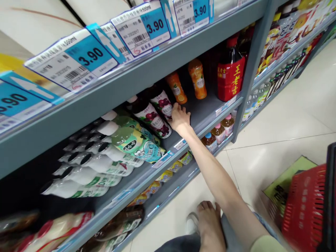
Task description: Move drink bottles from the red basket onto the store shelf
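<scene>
Grey store shelving [204, 108] slants across our view above pale floor tiles [270, 147], with price tags [78, 59] along the ledge above our right hand [180, 119]. That hand reaches onto a shelf, its bent fingers against the side of a grape-labelled bottle [162, 103]; we cannot tell whether they grip it. Just left of this bottle stands another grape-labelled one [152, 120], and farther left of the hand we see a green-and-yellow-labelled bottle [139, 143] and rows of white pouches [99, 168]. Just beyond our fingertips are two orange bottles [197, 78], with a large red-labelled bottle [231, 73] to their right. Our left hand [208, 218] is low by our legs, fingers loosely bent; we cannot tell whether it holds anything. Well to the right of it is a red basket [301, 206].
</scene>
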A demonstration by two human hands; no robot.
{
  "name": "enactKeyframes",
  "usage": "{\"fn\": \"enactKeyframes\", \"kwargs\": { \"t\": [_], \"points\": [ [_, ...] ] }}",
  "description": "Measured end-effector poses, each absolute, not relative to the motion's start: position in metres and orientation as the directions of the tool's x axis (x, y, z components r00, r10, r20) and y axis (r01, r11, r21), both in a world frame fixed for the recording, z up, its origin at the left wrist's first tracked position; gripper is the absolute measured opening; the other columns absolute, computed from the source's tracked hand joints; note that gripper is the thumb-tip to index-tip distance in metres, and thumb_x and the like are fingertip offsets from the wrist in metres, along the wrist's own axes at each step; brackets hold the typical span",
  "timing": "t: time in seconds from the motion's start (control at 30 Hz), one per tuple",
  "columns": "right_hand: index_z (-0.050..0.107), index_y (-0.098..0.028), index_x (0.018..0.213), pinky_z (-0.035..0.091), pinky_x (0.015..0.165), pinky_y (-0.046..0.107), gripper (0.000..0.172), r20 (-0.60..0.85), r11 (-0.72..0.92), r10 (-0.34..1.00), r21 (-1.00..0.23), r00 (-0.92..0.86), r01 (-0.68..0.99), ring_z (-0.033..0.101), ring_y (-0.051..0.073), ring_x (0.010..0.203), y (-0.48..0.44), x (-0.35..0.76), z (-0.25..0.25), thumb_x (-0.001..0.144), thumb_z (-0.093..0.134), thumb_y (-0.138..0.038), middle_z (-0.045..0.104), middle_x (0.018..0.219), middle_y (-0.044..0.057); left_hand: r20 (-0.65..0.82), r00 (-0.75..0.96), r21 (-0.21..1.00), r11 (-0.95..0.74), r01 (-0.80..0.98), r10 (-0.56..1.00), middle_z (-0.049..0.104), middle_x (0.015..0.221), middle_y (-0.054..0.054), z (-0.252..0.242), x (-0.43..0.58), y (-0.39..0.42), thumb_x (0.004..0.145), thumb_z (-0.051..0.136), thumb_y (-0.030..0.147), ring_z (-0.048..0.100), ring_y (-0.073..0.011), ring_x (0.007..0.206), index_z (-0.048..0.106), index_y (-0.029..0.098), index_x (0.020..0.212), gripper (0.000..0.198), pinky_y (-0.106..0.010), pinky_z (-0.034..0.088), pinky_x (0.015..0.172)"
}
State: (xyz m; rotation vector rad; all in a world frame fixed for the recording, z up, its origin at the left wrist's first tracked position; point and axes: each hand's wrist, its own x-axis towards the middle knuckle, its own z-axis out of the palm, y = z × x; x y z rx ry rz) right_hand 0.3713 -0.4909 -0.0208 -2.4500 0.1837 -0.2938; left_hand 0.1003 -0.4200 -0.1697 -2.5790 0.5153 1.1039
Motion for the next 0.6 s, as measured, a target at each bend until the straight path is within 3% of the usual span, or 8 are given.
{"fn": "enactKeyframes", "kwargs": {
  "t": [0.37,0.6],
  "points": [
    [0.038,-0.007,0.146,0.05,0.104,0.053,0.067,0.088,-0.806,-0.193,-0.582,0.977,-0.107,0.051,0.037,0.134,-0.502,0.363,-0.011,0.09,0.068,-0.029,0.056,0.145,0.021,-0.7,0.686,-0.179,-0.882,-0.436,-0.197,0.066,0.133,-0.018,-0.193,0.087,-0.426,0.095,0.038,0.009,0.058,-0.0351,0.12,0.057,0.038,0.147,0.062,-0.049,0.04,0.094],
    [0.038,-0.01,0.145,0.05,0.105,0.054,0.068,0.067,-0.802,-0.202,-0.584,0.977,-0.126,0.051,0.037,0.135,-0.501,0.361,-0.01,0.088,0.071,-0.028,0.054,0.145,0.023,-0.732,0.651,-0.126,-0.899,-0.42,-0.202,0.062,0.138,-0.021,-0.178,0.087,-0.426,0.095,0.034,0.01,0.054,-0.038,0.123,0.054,0.033,0.15,0.063,-0.049,0.036,0.093]
  ]
}}
